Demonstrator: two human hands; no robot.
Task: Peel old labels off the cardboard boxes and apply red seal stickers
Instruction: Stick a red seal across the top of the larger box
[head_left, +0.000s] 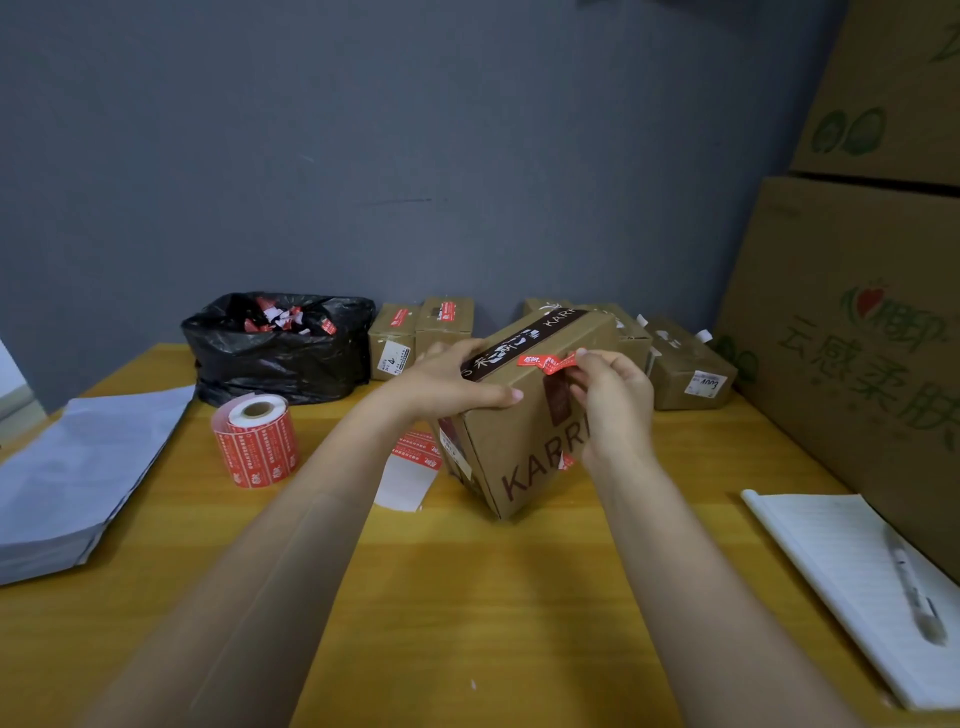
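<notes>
A brown cardboard box (524, 441) printed with dark letters stands tilted on one edge at the middle of the yellow table (467, 597). My left hand (447, 382) grips its top left edge. My right hand (613, 400) pinches a crumpled red label (548, 362) that is partly lifted off the box's top edge. A small red scrap (566, 461) clings to the box's front face near my right wrist. A roll of red seal stickers (255, 441) stands upright to the left. A loose strip of stickers (413, 470) on white backing lies beside the box.
A black waste bag (275, 348) holding torn labels sits at the back left. Several small brown boxes (421, 332) line the wall, more of these boxes (685, 369) behind the held one. Large cartons (852, 338) rise at right. A notebook with pen (878, 582) lies right, grey sheets (78, 478) left.
</notes>
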